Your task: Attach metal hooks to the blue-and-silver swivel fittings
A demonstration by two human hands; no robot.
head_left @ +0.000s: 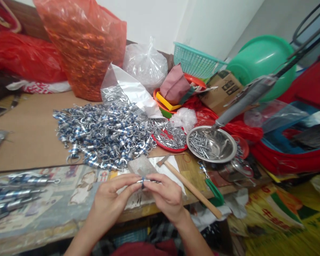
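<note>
Left hand [112, 199] and right hand [167, 195] pinching one small metal clip [146, 181] between fingertips, just above counter [29, 135] edge, near the clip pile [104, 133] and hammer [192, 190].

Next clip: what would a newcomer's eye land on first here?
Probably the big heap of blue-and-silver metal fittings mid-table, with the orange plastic bag rising behind it. Near the front edge, the left hand and right hand pinch one small metal piece between them.
</note>
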